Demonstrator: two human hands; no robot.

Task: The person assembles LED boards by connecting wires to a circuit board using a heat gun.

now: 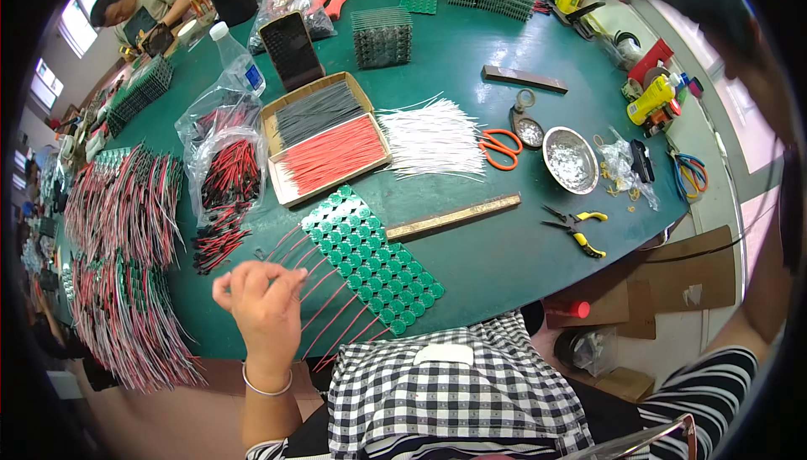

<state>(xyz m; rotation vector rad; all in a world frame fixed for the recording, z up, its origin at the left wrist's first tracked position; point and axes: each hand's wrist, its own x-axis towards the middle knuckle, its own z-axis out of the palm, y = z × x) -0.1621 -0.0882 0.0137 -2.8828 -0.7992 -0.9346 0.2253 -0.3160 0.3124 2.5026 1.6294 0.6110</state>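
From where I stand, the green panel of round circuit boards (378,262) lies flat on the dark green surface (496,267), just in front of the person's checked apron (454,397) and right of the left hand (261,292). Its long axis runs aslant, from the far left end near the cardboard tray (336,185) down to the near right end, close to the apron. Thin red leads (330,322) fan out from its left edge, pointing left and toward the person. The left hand hovers over the outer ends of these leads, its fingers curled and tips drawn in; I cannot tell if it pinches a lead. The right hand (702,10) is raised at the upper right, dark and partly cut off, so its state I cannot tell. A narrow bar (454,216) lies with its left end close against the panel's right edge. The tray holds 2 groups, black wires (319,113) behind red wires (329,155), with white wires (433,138) spread just to its right. Farther right are orange-handled scissors (502,150), a metal bowl (547,157) and yellow-handled pliers (576,229), their jaws pointing left.
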